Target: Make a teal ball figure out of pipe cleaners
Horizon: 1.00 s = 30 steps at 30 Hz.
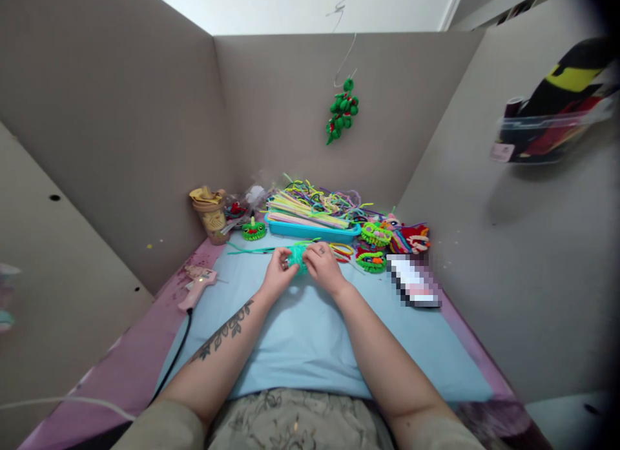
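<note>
Together, the left hand [279, 269] and the right hand [323, 266] grasp a turquoise fuzzy piece [296, 260] between them, above the far half of the blue cover [407, 366] on the tabletop [126, 359]. The left fingers curl inward, thumb and fingertips nearly closed around the piece's left side. The right fingers are bent and bunched against its right side, only slightly parted; their exact contact is too small to tell. Just beyond the hands stands a long blue tray [314, 230] heaped with pastel stems [305, 211]. A pink glue gun [198, 290] lies to the left, well apart from the fingers, and a green ring-shaped piece [254, 230] sits at the tray's left end.
</note>
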Motion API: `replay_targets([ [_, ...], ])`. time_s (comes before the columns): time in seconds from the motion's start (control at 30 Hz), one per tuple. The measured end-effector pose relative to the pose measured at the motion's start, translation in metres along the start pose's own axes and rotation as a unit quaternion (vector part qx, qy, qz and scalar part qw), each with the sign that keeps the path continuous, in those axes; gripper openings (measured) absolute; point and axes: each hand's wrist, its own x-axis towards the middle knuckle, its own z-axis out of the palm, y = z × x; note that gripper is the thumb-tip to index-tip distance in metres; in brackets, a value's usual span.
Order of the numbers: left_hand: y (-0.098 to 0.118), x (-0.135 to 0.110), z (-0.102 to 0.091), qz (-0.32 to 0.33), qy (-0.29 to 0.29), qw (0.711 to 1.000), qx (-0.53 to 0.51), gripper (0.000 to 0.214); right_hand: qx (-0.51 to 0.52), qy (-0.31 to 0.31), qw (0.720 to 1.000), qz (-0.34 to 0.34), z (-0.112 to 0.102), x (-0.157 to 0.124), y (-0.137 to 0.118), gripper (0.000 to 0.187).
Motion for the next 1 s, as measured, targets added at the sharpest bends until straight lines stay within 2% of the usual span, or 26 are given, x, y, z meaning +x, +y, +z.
replay_targets([
  [0.33, -0.0006, -0.0004, 0.0005, 0.002, -0.022, 1.000, -0.009, 0.033, -0.015, 0.003, 1.000, 0.021, 0.0067, -0.0026, 0.0021, 0.011],
  [0.63, -0.0025, -0.0005, 0.0006, 0.008, -0.011, 1.000, 0.011, 0.032, -0.038, -0.004, 0.999, 0.029, 0.0073, -0.0012, -0.0025, 0.012],
  [0.83, -0.0048, -0.0004, 0.0024, -0.008, -0.014, 1.000, -0.001, 0.034, -0.013, 0.004, 0.999, 0.037, 0.0084, -0.0026, 0.0006, 0.013],
  [1.0, -0.0079, 0.0021, 0.0016, -0.023, -0.042, 0.998, -0.038, 0.038, 0.028, 0.030, 0.998, 0.044, 0.0073, -0.0039, 0.0030, 0.013],
])
